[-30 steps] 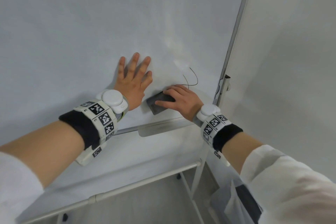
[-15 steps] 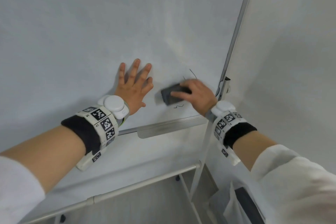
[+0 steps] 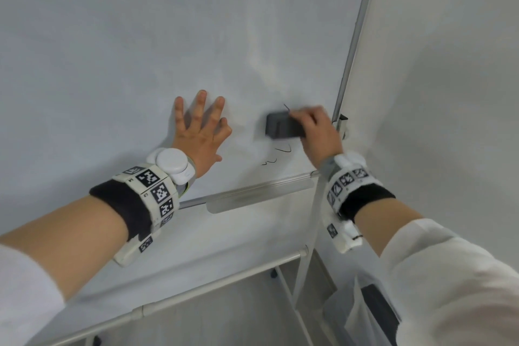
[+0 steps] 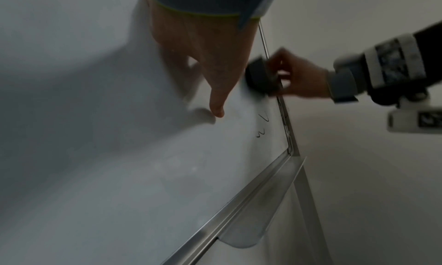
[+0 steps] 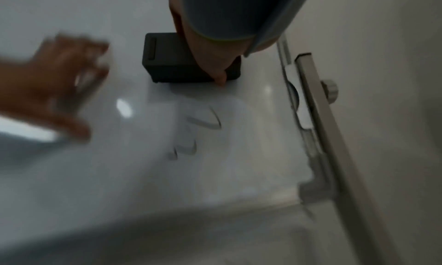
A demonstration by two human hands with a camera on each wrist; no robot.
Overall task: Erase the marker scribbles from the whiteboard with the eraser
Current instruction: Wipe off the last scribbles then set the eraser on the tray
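Right hand (image 3: 317, 135) is gripping the dark eraser (image 3: 282, 126) by its long edges, pressing it flat on the whiteboard (image 3: 140, 36). It looks light and rigid. Scribbles (image 3: 276, 154) are sitting at its 6 o'clock. Left hand (image 3: 199, 132) is resting open, fingers spread, at its 9 o'clock.

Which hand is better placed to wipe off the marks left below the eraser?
Right: the right hand grips the eraser just above the marker strokes; the left hand lies flat on the whiteboard.
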